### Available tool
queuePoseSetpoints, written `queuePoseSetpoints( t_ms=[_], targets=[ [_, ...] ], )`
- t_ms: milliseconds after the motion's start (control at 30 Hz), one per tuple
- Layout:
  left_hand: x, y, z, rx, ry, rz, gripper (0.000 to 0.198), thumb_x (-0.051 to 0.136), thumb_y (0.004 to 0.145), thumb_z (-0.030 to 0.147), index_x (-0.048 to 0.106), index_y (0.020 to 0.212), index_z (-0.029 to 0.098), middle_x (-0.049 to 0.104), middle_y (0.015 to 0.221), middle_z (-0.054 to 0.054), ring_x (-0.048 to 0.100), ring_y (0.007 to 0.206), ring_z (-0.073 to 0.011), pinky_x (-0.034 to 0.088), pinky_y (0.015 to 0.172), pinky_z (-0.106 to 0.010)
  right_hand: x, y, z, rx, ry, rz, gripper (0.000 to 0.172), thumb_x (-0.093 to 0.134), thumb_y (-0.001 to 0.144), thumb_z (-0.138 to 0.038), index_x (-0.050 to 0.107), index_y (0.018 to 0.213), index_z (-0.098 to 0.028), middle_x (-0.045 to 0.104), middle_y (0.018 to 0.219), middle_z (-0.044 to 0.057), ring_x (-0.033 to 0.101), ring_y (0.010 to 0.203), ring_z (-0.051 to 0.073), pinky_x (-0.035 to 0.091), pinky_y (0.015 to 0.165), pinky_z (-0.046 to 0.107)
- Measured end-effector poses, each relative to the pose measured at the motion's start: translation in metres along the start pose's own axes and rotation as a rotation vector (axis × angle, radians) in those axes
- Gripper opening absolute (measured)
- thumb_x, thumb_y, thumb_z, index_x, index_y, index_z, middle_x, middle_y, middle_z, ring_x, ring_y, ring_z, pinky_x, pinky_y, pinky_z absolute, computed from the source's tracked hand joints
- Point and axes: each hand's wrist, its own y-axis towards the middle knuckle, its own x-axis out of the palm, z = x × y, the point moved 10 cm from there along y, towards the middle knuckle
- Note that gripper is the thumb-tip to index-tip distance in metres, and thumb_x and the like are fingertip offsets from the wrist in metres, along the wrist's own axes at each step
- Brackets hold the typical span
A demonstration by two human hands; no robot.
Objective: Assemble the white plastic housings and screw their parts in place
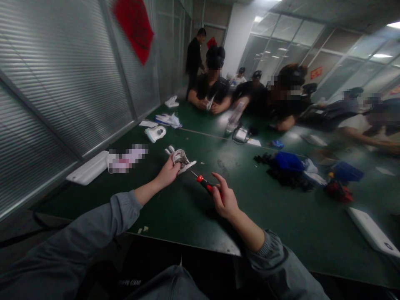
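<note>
The left hand (169, 173) grips a white plastic shell (181, 160) above the counter (193, 216); the right hand (225, 201) holds a red-and-black screwdriver (204, 183), its shaft pointing at the shell, contact unclear. Work looks underway, but what is done or left is too small to tell. The counter's near edge runs below the hands; the blue bin (289, 161) stands well apart, rightward.

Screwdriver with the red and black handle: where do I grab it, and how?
I'd take the screwdriver by its thick handle, from the right and near side, where the right hand holds it. The handle slants back that way and looks fat enough to wrap around; the thin shaft points away, toward the white part in the left hand.
</note>
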Motion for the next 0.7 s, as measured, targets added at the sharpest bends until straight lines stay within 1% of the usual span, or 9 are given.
queuePoseSetpoints(
  t_ms=[67,133,233,333,400,467,567,633,700],
  targets=[
    [-0.001,0.001,-0.001,-0.002,0.004,0.013,0.04,0.047,0.09,0.02,0.049,0.13,0.019,0.061,0.125,-0.009,0.057,0.118,-0.0216,0.037,0.113,-0.045,-0.003,0.001,0.0,-0.011,0.011,0.049,0.059,0.051,0.093,-0.031,0.028,0.146,-0.02,0.059,0.075,-0.003,0.053,0.054,0.012,0.043,0.054,0.023],
    [-0.001,0.001,-0.001,-0.002,0.003,0.012,0.04,0.047,0.09,0.021,0.048,0.13,0.019,0.061,0.125,-0.009,0.057,0.119,-0.0219,0.038,0.113,-0.046,-0.006,0.001,-0.003,-0.051,0.022,0.095,0.069,0.062,0.086,-0.033,0.028,0.145,-0.021,0.061,0.087,0.001,0.059,0.064,0.014,0.048,0.061,0.024],
    [0.001,0.0,0.004,0.01,0.004,0.002,0.04,0.046,0.09,0.02,0.048,0.13,0.018,0.061,0.126,-0.009,0.057,0.119,-0.0213,0.037,0.113,-0.046,-0.006,0.0,-0.009,-0.097,0.016,0.08,0.07,0.065,0.085,-0.036,0.031,0.145,-0.021,0.064,0.098,0.006,0.064,0.077,0.017,0.052,0.071,0.028],
    [0.001,-0.002,0.008,0.005,0.007,0.006,0.039,0.047,0.09,0.019,0.049,0.129,0.019,0.061,0.124,-0.009,0.057,0.118,-0.0215,0.035,0.114,-0.046,-0.003,0.0,-0.007,-0.049,-0.011,0.015,0.057,0.051,0.095,-0.035,0.032,0.146,-0.019,0.065,0.085,0.003,0.061,0.063,0.015,0.049,0.063,0.027],
    [0.0,-0.002,0.009,-0.008,0.014,0.019,0.039,0.047,0.089,0.019,0.049,0.128,0.018,0.062,0.123,-0.009,0.057,0.118,-0.0223,0.036,0.114,-0.047,-0.003,0.0,-0.003,-0.007,-0.013,0.016,0.052,0.045,0.097,-0.032,0.032,0.145,-0.019,0.062,0.076,0.0,0.055,0.054,0.013,0.045,0.056,0.024],
    [-0.002,-0.002,0.008,-0.019,0.02,0.038,0.04,0.047,0.089,0.019,0.048,0.128,0.017,0.062,0.122,-0.01,0.057,0.117,-0.0232,0.037,0.113,-0.047,-0.006,0.0,-0.002,-0.001,-0.005,0.062,0.059,0.054,0.091,-0.032,0.031,0.145,-0.019,0.062,0.08,0.0,0.056,0.055,0.013,0.045,0.055,0.023],
    [-0.002,-0.002,0.007,-0.02,0.024,0.025,0.042,0.047,0.089,0.02,0.047,0.131,0.016,0.06,0.125,-0.011,0.057,0.118,-0.0234,0.037,0.113,-0.046,-0.008,0.001,-0.006,-0.052,0.004,0.107,0.073,0.065,0.082,-0.032,0.03,0.146,-0.021,0.064,0.096,0.005,0.063,0.073,0.016,0.051,0.066,0.027],
    [0.0,-0.002,0.008,-0.011,0.03,0.001,0.042,0.047,0.09,0.021,0.047,0.132,0.017,0.06,0.126,-0.011,0.057,0.119,-0.0227,0.038,0.113,-0.045,-0.006,0.001,-0.008,-0.064,0.007,0.078,0.071,0.064,0.085,-0.034,0.03,0.146,-0.022,0.065,0.097,0.005,0.064,0.076,0.017,0.051,0.069,0.028],
    [0.001,-0.003,0.008,-0.004,0.033,-0.008,0.042,0.046,0.09,0.021,0.046,0.132,0.018,0.06,0.125,-0.01,0.057,0.118,-0.022,0.038,0.113,-0.044,-0.004,0.001,-0.007,-0.032,-0.003,0.036,0.061,0.054,0.092,-0.034,0.03,0.147,-0.02,0.064,0.084,0.002,0.061,0.065,0.015,0.049,0.063,0.026]
  ],
)
